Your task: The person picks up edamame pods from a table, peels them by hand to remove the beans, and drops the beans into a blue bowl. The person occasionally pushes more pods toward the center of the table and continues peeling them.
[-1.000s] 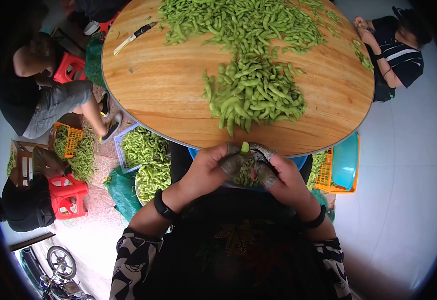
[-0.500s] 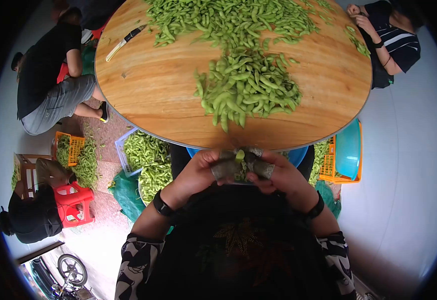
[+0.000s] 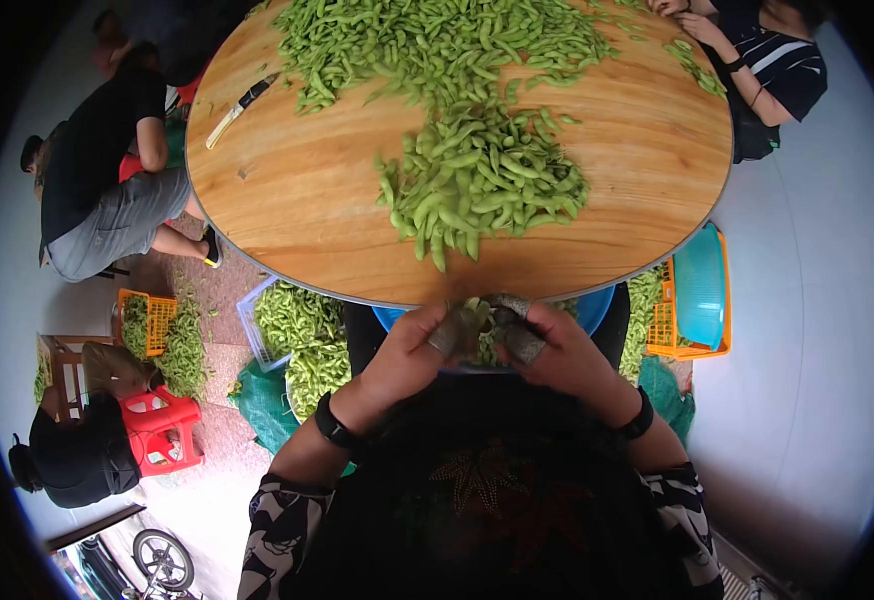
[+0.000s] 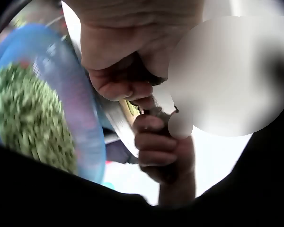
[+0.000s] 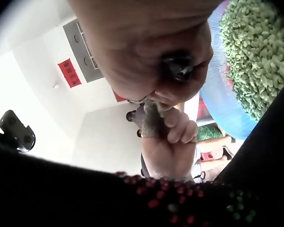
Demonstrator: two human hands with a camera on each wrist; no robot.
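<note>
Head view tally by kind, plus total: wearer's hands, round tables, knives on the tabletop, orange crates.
Wearer's hands: 2 (left hand, right hand)
Round table: 1
Knife: 1
Orange crates: 2 (left-side crate, right-side crate)
Total: 6

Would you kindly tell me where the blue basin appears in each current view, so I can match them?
Head: the blue basin shows partly, just below the table's near edge, around picture centre.
Left wrist: large along the left side, with beans inside.
Right wrist: in the upper right, beans inside, cut off by the frame.
Shared landmark: the left hand and right hand, close together.
</note>
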